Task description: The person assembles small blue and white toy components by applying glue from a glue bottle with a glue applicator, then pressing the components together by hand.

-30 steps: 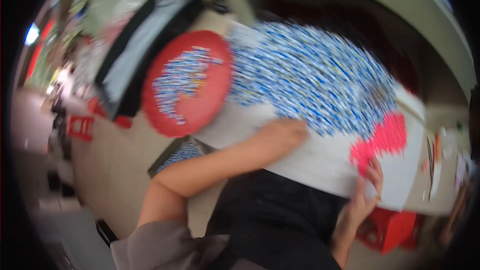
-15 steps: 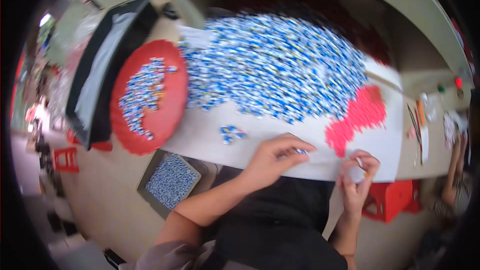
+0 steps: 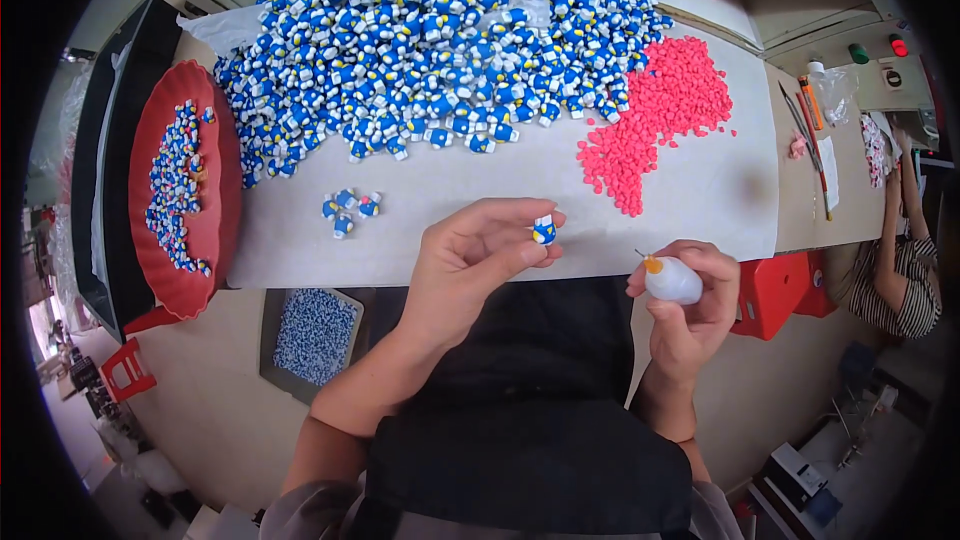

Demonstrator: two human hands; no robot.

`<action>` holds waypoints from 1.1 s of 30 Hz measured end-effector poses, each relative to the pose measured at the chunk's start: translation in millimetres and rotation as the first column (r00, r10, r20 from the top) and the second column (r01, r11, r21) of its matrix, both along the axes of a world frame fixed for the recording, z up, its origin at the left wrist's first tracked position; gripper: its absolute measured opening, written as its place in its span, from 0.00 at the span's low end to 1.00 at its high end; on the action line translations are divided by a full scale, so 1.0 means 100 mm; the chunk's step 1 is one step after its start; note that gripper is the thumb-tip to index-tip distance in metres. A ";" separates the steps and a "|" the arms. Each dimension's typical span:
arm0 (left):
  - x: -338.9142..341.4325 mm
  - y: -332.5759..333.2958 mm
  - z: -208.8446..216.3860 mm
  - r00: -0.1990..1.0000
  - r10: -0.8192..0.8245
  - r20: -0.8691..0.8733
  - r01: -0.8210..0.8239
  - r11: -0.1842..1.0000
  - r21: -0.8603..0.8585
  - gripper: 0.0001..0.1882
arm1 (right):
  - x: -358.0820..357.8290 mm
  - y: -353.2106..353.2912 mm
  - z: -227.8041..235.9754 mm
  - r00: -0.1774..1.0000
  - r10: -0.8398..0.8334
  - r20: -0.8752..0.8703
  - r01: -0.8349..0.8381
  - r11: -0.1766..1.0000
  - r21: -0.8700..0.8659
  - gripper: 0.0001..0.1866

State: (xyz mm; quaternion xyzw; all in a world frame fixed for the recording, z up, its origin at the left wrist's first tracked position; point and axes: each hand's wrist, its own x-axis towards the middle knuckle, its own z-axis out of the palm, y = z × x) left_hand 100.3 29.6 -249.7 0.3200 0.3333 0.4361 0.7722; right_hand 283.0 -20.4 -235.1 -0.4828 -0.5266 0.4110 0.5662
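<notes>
Figure (image 3: 544,230), one, small, blue and white with yellow: pinched between the thumb and fingertips of my left hand (image 3: 460,255), at their very ends, white part uppermost, over the table (image 3: 450,180) near its front edge.

Bottle (image 3: 676,283), one, white, orange collar, thin tip: grasped between the thumb and curled fingers of my right hand (image 3: 697,315), tip slanting up and leftward, apart from the figure.

Loose figures (image 3: 345,198), four, clustered on the table, left of my left hand; one bears a pink spot.

Pink pieces (image 3: 680,95), one heap, beyond my right hand.

Pile (image 3: 430,50), many blue-and-white figures, past both hands, meeting the pink pieces.

Dish (image 3: 217,215), red, fluted, part-filled with figures, far left.

Tray (image 3: 270,345), grey, lower than the table, holding small blue-and-white items.

Stool (image 3: 772,295), red, beside my right hand.
</notes>
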 end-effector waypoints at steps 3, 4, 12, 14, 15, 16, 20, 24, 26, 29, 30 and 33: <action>0.00 -0.03 -0.05 1.000 0.016 -0.015 -0.016 1.000 0.016 0.14 | 0.02 0.00 -0.10 0.989 -0.101 -0.103 0.114 0.985 0.127 0.20; 0.00 -0.03 -0.05 0.999 0.026 -0.028 -0.026 0.999 0.027 0.14 | 0.01 0.00 -0.09 0.989 -0.101 -0.104 0.113 0.986 0.122 0.20; -0.01 -0.03 -0.08 0.997 0.040 -0.059 -0.038 0.999 0.035 0.14 | -0.03 0.01 -0.11 0.981 -0.189 0.045 0.175 0.962 0.210 0.19; -0.02 -0.03 -0.09 0.999 0.029 -0.040 -0.028 0.999 0.017 0.14 | -0.04 0.01 -0.11 0.981 -0.173 0.090 0.150 0.964 0.217 0.20; -0.02 -0.02 -0.08 0.999 0.029 -0.040 -0.028 0.999 0.016 0.14 | -0.04 0.01 -0.11 0.978 -0.157 0.135 0.124 0.966 0.225 0.20; -0.02 -0.02 -0.08 0.998 0.030 -0.046 -0.030 0.999 0.016 0.14 | -0.05 0.01 -0.11 0.978 -0.157 0.135 0.124 0.967 0.224 0.20; -0.03 -0.02 -0.08 0.999 0.021 -0.038 -0.020 0.999 0.034 0.14 | -0.05 0.02 -0.11 0.980 -0.133 0.151 0.098 0.970 0.221 0.19; -0.04 -0.02 -0.08 0.999 0.010 -0.036 -0.009 1.000 0.023 0.14 | -0.07 0.02 -0.12 0.979 -0.126 0.158 0.088 0.970 0.225 0.20; -0.04 -0.03 -0.09 0.999 0.014 -0.051 -0.012 0.999 0.032 0.14 | -0.07 0.02 -0.13 0.979 -0.121 0.163 0.082 0.971 0.225 0.20; -0.02 -0.04 -0.09 0.998 0.014 -0.060 -0.012 0.999 0.034 0.14 | -0.06 0.01 -0.16 0.980 -0.113 0.166 0.074 0.972 0.221 0.20; -0.02 -0.03 -0.10 0.998 0.013 -0.059 -0.011 0.999 0.033 0.14 | -0.05 0.01 -0.17 0.981 -0.107 0.164 0.070 0.974 0.217 0.20; 0.01 -0.03 -0.11 0.998 0.004 -0.056 -0.002 0.999 0.034 0.14 | -0.02 0.01 -0.16 0.972 -0.097 0.216 0.047 0.973 0.227 0.19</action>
